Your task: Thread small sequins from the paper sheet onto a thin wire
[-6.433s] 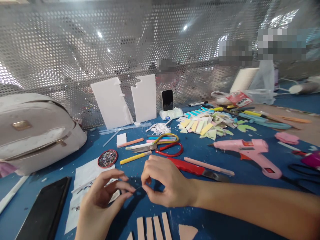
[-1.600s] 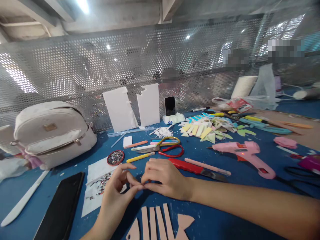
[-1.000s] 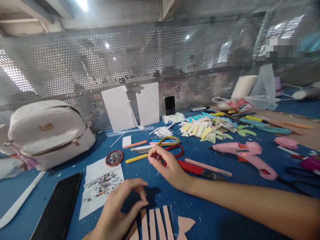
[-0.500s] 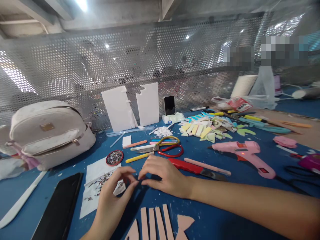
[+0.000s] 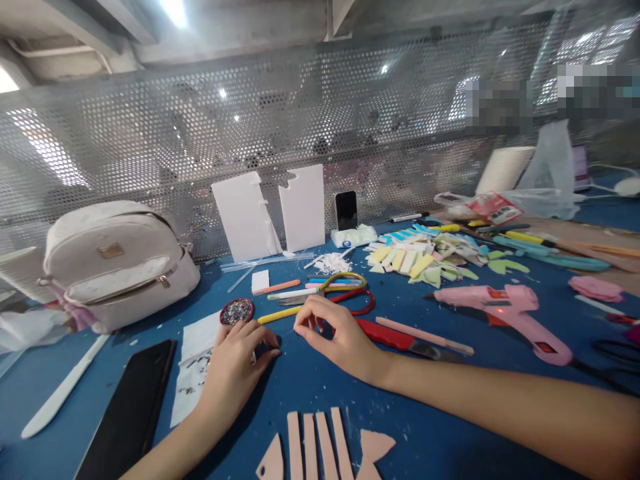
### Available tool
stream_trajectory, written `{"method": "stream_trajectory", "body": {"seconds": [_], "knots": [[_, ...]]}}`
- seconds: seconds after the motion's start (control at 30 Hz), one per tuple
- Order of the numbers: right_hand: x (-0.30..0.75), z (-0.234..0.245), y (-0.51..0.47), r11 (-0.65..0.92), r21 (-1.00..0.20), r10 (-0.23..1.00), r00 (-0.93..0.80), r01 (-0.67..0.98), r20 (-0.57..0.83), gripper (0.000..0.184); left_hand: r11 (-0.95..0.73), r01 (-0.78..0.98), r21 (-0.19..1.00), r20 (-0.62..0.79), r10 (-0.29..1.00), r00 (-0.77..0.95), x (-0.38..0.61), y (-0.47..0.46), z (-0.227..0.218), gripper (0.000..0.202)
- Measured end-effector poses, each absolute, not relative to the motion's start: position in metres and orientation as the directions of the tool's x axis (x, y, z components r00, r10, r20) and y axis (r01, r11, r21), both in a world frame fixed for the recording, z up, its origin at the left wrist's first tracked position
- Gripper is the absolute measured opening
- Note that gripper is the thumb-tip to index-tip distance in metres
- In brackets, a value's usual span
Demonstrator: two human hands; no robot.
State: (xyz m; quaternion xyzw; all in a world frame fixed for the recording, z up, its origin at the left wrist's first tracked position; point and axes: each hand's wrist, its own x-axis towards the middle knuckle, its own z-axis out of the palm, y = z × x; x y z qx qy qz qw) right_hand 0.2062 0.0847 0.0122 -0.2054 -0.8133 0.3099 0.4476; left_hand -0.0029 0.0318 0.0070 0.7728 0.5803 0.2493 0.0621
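Note:
My left hand (image 5: 234,363) lies palm down on the blue table, its fingers curled with the tips meeting over the edge of a white paper (image 5: 193,373) strewn with sequins. My right hand (image 5: 336,333) hovers just right of it, thumb and forefinger pinched together near a yellow pen (image 5: 277,315). What either hand pinches is too small to make out. A round red lid of sequins (image 5: 237,311) sits just beyond my left fingers. Cut pink foam strips (image 5: 320,443) lie in front of both hands.
A black phone (image 5: 129,408) and a white plastic knife (image 5: 59,397) lie at the left, with a white backpack (image 5: 119,259) behind them. Scissors (image 5: 353,293), a red utility knife (image 5: 396,336), a pink glue gun (image 5: 505,311) and coloured foam scraps (image 5: 420,257) lie beyond my right hand. White foam boards (image 5: 270,213) lean on the mesh wall.
My hands, pinched together half a second ago, have parted. The left dropped onto the sequin paper. The right shifted a little away toward the yellow pen. The camera panned slightly left.

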Motion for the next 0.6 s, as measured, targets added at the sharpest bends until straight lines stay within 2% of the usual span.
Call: {"method": "stream_trajectory", "body": {"seconds": [0.17,0.4,0.5,0.6], "knots": [[0.206,0.013,0.083,0.756,-0.654,0.559,-0.563,0.043,0.609,0.011,-0.324,0.817,0.478,0.311,0.932,0.187,-0.002,0.034,0.005,0.009],[0.208,0.014,0.080,0.769,-0.631,0.571,-0.553,0.102,0.607,0.011,-0.293,0.658,0.694,0.327,0.942,0.074,0.006,0.020,0.012,0.015],[0.209,0.015,0.077,0.816,-0.568,0.514,-0.578,0.102,0.634,0.011,-0.249,0.532,0.809,0.282,0.959,0.021,0.008,0.009,0.009,0.010],[0.210,0.015,0.075,0.859,-0.505,0.446,-0.608,0.084,0.657,0.009,-0.230,0.434,0.871,0.259,0.966,-0.006,0.010,0.003,0.006,0.003]]}}
